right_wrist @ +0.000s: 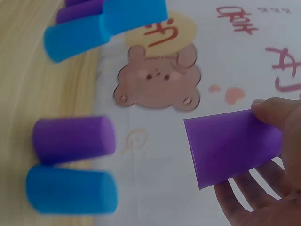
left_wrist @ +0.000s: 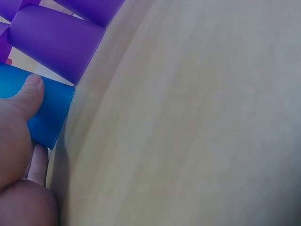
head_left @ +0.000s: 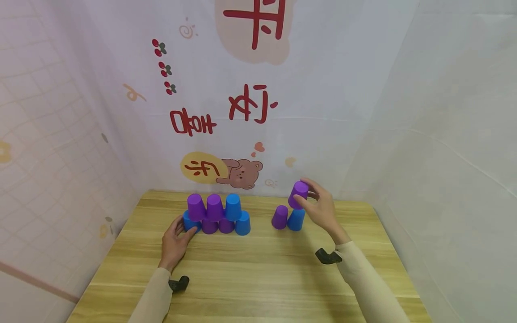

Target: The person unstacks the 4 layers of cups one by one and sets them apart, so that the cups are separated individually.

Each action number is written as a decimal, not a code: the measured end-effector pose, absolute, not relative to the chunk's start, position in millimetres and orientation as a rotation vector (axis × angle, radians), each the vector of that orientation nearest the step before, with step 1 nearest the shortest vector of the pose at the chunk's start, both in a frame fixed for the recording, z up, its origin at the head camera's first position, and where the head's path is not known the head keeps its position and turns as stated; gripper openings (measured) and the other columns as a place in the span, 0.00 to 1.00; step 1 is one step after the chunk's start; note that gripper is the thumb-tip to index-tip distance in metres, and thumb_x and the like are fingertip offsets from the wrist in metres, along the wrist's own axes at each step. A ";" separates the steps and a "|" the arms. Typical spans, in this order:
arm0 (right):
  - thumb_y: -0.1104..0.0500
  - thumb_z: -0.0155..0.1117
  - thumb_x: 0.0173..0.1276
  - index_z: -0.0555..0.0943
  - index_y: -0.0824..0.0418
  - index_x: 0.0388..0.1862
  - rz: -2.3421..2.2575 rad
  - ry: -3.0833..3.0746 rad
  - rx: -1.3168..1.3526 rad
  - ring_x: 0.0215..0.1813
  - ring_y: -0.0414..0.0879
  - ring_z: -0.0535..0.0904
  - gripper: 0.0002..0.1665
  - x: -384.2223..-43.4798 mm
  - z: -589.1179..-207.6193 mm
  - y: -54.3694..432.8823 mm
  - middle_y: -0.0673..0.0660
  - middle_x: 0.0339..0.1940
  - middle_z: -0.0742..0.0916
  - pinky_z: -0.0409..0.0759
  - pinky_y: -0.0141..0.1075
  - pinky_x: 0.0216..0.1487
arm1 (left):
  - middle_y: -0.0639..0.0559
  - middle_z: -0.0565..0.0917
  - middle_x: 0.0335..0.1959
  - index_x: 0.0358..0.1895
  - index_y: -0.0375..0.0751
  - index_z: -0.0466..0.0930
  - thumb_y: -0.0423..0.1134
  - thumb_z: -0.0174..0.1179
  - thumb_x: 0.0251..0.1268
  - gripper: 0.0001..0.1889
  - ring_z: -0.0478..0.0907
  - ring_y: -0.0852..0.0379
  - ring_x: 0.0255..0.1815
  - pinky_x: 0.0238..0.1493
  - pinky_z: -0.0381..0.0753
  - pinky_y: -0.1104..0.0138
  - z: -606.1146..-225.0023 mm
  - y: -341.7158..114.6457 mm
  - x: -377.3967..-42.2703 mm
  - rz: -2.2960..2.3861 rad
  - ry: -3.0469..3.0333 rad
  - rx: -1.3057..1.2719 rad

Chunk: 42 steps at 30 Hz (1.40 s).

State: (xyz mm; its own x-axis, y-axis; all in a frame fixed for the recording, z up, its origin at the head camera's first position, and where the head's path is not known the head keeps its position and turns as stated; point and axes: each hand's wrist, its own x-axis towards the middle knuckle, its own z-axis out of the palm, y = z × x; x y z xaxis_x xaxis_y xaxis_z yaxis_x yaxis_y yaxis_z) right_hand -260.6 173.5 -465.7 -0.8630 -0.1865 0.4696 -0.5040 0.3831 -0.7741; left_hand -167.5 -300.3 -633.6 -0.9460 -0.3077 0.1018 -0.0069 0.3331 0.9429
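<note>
My right hand (head_left: 321, 208) holds a purple cup (right_wrist: 230, 146) upside down in the air between thumb and fingers. Below it, a purple cup (head_left: 280, 217) and a blue cup (head_left: 296, 220) stand side by side on the table. To the left, several upturned cups form two rows: two purple cups (head_left: 214, 207) and a blue cup (head_left: 233, 207) rest on a lower row of blue and purple cups. Around the blue cup (left_wrist: 51, 110) at the left end of that lower row, my left hand (head_left: 174, 242) has its thumb in front and fingers behind.
The wooden table (head_left: 242, 278) ends at a white printed curtain (head_left: 323, 112) at the back. More pale cloth hangs on both sides. A dark wrist mount (head_left: 328, 256) sits on the right sleeve and another mount (head_left: 179, 284) on the left.
</note>
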 end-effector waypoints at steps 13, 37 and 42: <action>0.66 0.81 0.74 0.81 0.69 0.75 1.427 -2.376 0.471 0.64 0.66 0.89 0.33 -259.3 -499.2 223.0 0.72 0.67 0.90 0.84 0.14 0.61 | 0.31 0.75 0.84 0.88 0.40 0.67 0.43 0.73 0.81 0.39 0.77 0.33 0.83 0.81 0.82 0.63 -634.5 -300.2 -167.6 -1.627 -2.347 0.288; 0.66 0.76 0.78 0.77 0.71 0.79 1.484 -2.561 0.258 0.74 0.72 0.85 0.34 -262.4 -559.9 239.7 0.74 0.73 0.85 0.88 0.62 0.76 | 0.29 0.75 0.84 0.88 0.38 0.67 0.42 0.73 0.81 0.39 0.76 0.32 0.84 0.70 0.72 0.92 -632.7 -298.4 -167.3 -1.628 -2.334 0.273; 0.68 0.76 0.77 0.76 0.72 0.79 1.511 -2.564 0.230 0.75 0.73 0.84 0.35 -261.1 -569.7 239.7 0.75 0.75 0.84 0.87 0.63 0.77 | 0.30 0.75 0.84 0.87 0.38 0.67 0.42 0.73 0.81 0.39 0.76 0.33 0.84 0.70 0.72 0.92 -632.2 -298.2 -167.4 -1.625 -2.341 0.279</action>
